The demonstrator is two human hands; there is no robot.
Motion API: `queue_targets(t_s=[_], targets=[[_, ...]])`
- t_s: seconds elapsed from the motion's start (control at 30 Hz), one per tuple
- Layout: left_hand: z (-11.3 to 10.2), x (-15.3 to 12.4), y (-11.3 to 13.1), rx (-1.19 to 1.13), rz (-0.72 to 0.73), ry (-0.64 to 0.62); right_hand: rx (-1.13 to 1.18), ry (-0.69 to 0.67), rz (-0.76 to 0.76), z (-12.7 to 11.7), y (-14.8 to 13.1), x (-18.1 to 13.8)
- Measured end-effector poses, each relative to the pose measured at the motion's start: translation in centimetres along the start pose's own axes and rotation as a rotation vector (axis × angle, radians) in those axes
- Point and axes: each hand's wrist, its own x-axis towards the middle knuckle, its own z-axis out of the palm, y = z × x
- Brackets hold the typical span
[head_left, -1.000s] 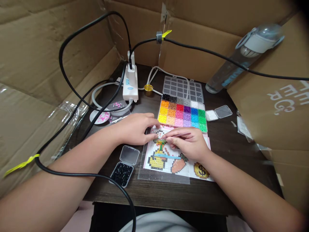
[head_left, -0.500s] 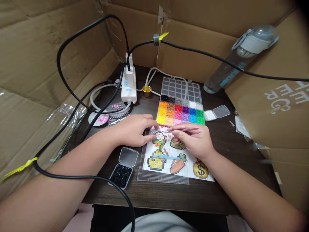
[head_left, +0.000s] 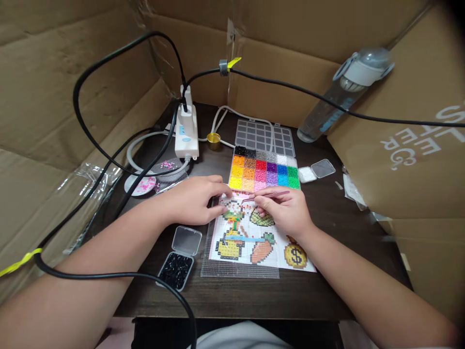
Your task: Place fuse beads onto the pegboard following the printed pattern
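Note:
My right hand (head_left: 286, 213) pinches thin metal tweezers (head_left: 267, 195), whose tip points left over the top of a clear pegboard (head_left: 240, 266). The pegboard lies on a pattern sheet (head_left: 271, 242) with pixel pictures of a plant pot, a carrot and a money bag. My left hand (head_left: 194, 198) rests curled on the pegboard's upper left corner, fingertips pressed on its edge. Just behind both hands stands an open bead tray (head_left: 265, 172) with many coloured compartments.
A small open box of black beads (head_left: 176, 269) sits front left. A white bead box (head_left: 314, 172), a power strip (head_left: 186, 131) with black cables (head_left: 109, 276), a gold cap (head_left: 213, 140) and a water bottle (head_left: 341, 92) stand behind. Cardboard walls (head_left: 54, 97) enclose the dark table (head_left: 254, 295).
My right hand has moved the tweezers up from the middle of the pattern to its top edge, uncovering the carrot and green picture. The view shifted slightly right. The left hand stays put.

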Motion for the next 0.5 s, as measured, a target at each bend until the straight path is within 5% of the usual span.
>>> queue_targets(t_s=[0.5], targets=[[0.19,-0.06,-0.19,-0.015,0.003,0.011,-0.007,-0.005,0.03,0.14,0.39,0.09]])
